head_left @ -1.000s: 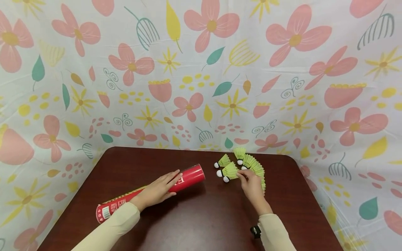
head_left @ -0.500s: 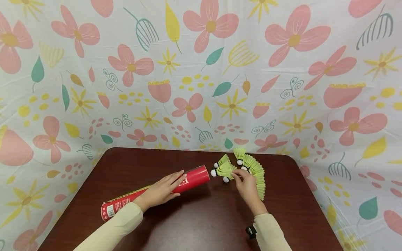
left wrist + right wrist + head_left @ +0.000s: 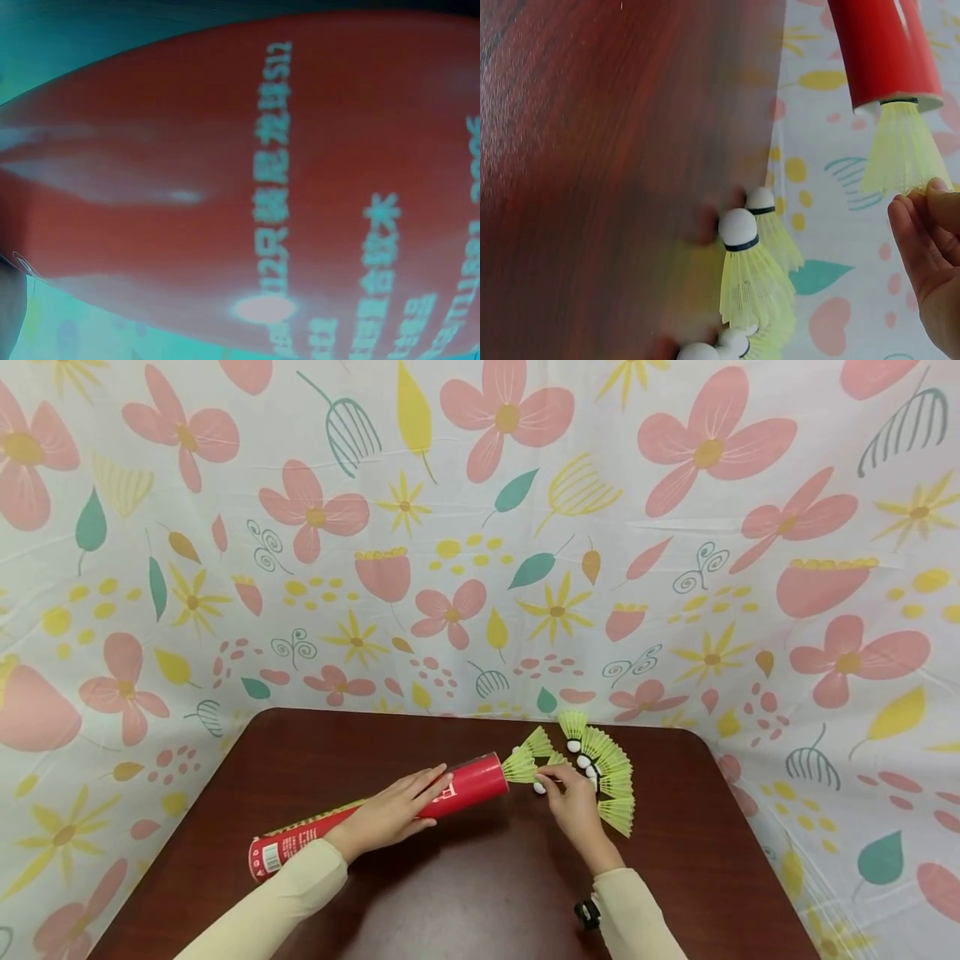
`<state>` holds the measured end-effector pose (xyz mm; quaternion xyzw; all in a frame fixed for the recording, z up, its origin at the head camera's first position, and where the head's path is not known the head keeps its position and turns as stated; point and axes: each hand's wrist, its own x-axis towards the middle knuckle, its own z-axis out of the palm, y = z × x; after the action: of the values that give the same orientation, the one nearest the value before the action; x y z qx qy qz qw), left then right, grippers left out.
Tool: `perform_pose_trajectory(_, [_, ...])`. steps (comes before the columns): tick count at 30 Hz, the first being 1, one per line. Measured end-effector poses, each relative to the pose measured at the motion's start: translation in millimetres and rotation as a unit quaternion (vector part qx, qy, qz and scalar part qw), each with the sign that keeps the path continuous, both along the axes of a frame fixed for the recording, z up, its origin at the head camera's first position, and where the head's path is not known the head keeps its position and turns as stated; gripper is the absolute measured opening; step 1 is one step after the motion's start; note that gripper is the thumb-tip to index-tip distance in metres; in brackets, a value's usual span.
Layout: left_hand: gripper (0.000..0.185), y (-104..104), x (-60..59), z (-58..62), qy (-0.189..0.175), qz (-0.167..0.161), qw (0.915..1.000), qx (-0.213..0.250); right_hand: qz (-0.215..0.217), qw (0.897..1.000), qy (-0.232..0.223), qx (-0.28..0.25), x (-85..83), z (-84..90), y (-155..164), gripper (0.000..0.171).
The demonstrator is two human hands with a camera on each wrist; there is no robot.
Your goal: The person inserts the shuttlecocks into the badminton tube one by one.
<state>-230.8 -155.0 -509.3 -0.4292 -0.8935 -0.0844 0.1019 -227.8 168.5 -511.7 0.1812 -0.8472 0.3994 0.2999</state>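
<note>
A red shuttlecock tube [image 3: 480,783] with white lettering lies slanted, its mouth to the right. My left hand [image 3: 390,810] grips it from above, fingers over the far side, thumb on the near side. Its red printed wall [image 3: 187,225] fills the left wrist view. My right hand [image 3: 573,802] pinches a yellow shuttlecock [image 3: 904,146] by the skirt's edge. That one's cork is inside the tube's mouth, out of sight, and the skirt sticks out. Close by lie two loose shuttlecocks, the far one [image 3: 537,742] and one partly hidden behind the right hand.
A curved row of several yellow shuttlecocks [image 3: 615,768] with white corks lies on the brown table [image 3: 465,893], right of my right hand. A flower-printed cloth [image 3: 450,560] hangs behind the table. A black band [image 3: 587,913] sits at my right wrist.
My right hand has moved left with the shuttlecock, and its cork end has entered the tube's mouth. My left hand has shifted the tube slightly to the right.
</note>
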Motion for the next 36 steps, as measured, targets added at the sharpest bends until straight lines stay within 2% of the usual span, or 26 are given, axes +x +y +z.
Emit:
perform_pose_trajectory(22, [0.094, 6.6, -1.2, 1.2, 0.015, -0.016, 0.9998, -0.004, 0.052, 0.999, 0.004, -0.016, -0.7, -11.6, -14.2, 0.011])
perform_pose_trajectory(36, [0.094, 7.1, 0.4, -0.1, 0.023, -0.023, 0.9994, 0.001, 0.104, 0.995, 0.012, 0.01, 1.2, -11.7, -19.8, 0.015])
